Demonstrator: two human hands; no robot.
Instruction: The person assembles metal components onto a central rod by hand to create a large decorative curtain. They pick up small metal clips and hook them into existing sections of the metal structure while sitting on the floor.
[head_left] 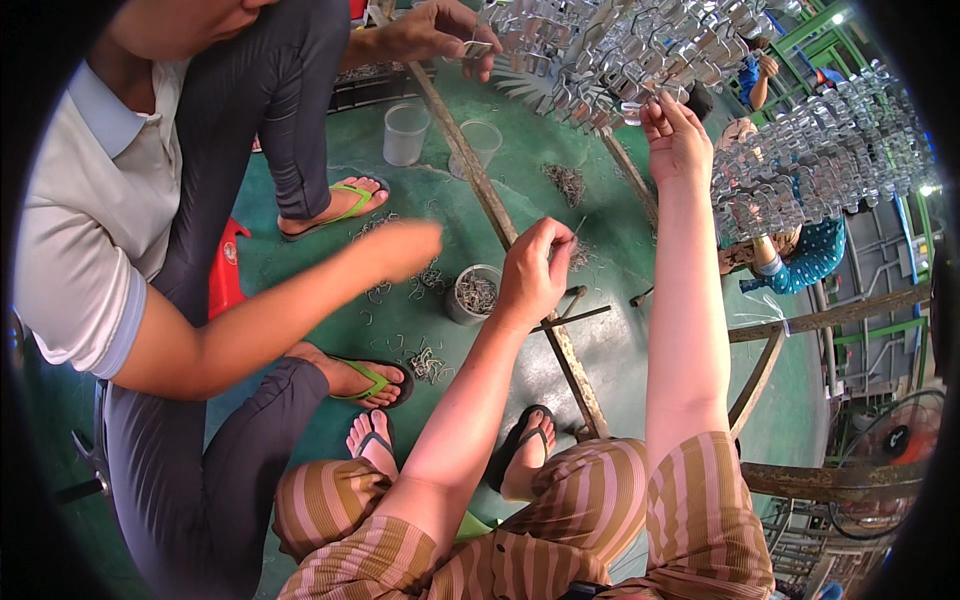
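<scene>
My left hand [535,268] is pinched over the floor, with a thin metal wire hook [581,224] sticking up from the fingertips. Up at the rack, my right hand [680,140] has its fingertips closed on a small shiny metal piece [632,113] at the lower edge of a hanging cluster of metal pieces [640,50]. Wire hooks link the pieces in the cluster. Nearest below my left hand stands a plastic tub [460,311] holding loose wire hooks [477,291].
A co-worker sits at left, one hand [440,30] holding a small metal piece, the other [405,250] blurred. Two clear tubs [404,140] and hook piles [427,366] lie on the green floor. A rusty bar [470,185] crosses ahead. Another hanging cluster [830,150] and a fan [895,445] are right.
</scene>
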